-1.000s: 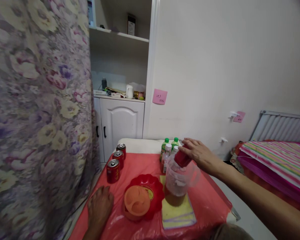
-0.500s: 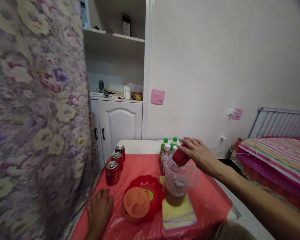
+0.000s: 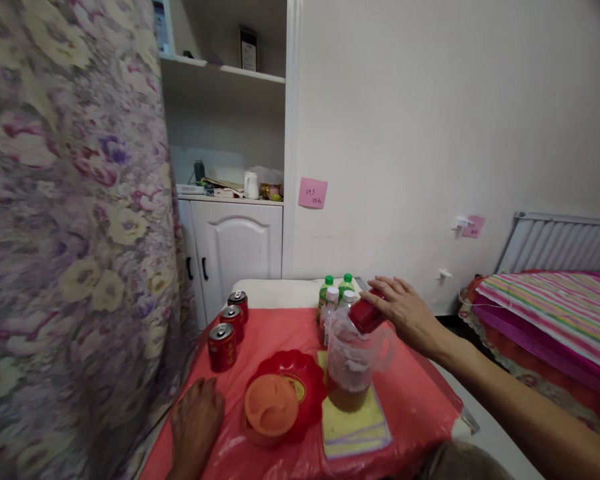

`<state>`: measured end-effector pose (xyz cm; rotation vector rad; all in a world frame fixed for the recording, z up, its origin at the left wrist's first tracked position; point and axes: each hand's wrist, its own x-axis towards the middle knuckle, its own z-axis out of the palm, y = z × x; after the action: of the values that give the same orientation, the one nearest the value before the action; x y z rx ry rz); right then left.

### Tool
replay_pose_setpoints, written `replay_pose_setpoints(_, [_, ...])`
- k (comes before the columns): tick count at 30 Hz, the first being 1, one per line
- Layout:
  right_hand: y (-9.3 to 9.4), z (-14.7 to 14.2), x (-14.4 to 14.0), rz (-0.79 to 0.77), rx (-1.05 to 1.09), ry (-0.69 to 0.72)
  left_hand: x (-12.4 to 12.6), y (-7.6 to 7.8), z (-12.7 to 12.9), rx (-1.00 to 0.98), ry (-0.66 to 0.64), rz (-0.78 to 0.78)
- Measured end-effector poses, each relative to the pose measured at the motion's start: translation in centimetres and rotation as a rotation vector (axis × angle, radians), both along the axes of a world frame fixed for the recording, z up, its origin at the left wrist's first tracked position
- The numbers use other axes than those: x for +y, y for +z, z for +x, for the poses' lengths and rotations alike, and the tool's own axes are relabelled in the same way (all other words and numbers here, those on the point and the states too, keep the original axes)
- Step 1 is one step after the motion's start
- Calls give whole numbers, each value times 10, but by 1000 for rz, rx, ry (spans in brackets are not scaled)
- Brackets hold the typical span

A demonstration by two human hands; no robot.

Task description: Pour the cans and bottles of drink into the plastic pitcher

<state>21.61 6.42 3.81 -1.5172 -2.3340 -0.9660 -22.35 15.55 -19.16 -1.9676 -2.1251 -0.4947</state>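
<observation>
- Red can (image 3: pixel 367 315) tipped mouth-down over the clear pitcher (image 3: pixel 351 360): the right hand (image 3: pixel 405 310) is closed round its upper end, fingers draped over the top, so that the opening points into the pitcher's mouth. Brown drink already stands in the pitcher's bottom part.
- Under the pitcher lies a yellow cloth (image 3: pixel 353 423), seemingly there to catch drips and keep the pitcher from sliding on the slick red plastic sheet that covers the table (image 3: pixel 420 400).
- Left of the pitcher, and touching the cloth's edge, sits a red scalloped dish (image 3: pixel 300 380) with an orange lid (image 3: pixel 271 405) resting in it, probably the pitcher's own lid, parked out of the way of the pour.
- Farther left of the pitcher, the left hand (image 3: pixel 197 417) lies palm-down and flat on the table near its front edge, fingers loosely spread, holding nothing; it looks like a brace while the other arm reaches out.
- Three more red cans (image 3: pixel 222 347) stand upright in a row well to the left of the pitcher, by the flowered curtain.
- Just behind the pitcher, a cluster of small bottles (image 3: pixel 336 293) with green and white caps stands upright, close to the pouring hand.
</observation>
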Motion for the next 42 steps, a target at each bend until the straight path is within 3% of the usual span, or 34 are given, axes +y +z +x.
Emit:
replay_pose_setpoints(29, [-11, 5, -5, -3, 53, -30, 3, -4, -2, 44, -18, 18])
replay_pose_setpoints(42, [-34, 20, 1, 78, 76, -14, -2, -4, -1, 58, 5, 19])
